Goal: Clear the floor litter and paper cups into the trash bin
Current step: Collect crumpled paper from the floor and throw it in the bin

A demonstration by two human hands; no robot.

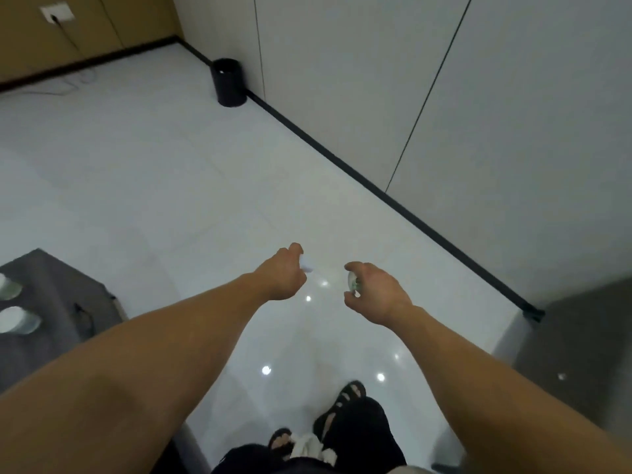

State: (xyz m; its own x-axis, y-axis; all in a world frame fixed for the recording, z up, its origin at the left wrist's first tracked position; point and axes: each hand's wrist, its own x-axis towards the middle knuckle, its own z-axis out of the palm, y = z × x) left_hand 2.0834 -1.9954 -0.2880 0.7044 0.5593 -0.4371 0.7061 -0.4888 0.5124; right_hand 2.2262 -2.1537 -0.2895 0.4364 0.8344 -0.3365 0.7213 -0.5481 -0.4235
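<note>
Head view: the person stands on a glossy white tiled floor with both bare arms stretched forward. The left hand has its fingers curled in a narrow grip round a white scrap, small and pale, of which only an edge shows past the knuckles. The right hand holds a paper cup between thumb and fingers; its grip is closed on the cup, which lies sideways with one round end turned toward the left hand. The cup is white with a greenish print, though blur hides the pattern.

The trash bin, a black cylinder with an open top, stands well apart from both hands, far ahead against the pale wall panels near the room's corner.

On the left, a dark grey counter carries two cups, white with green tint, just beside each other at the picture's edge. Sandalled feet show below.
</note>
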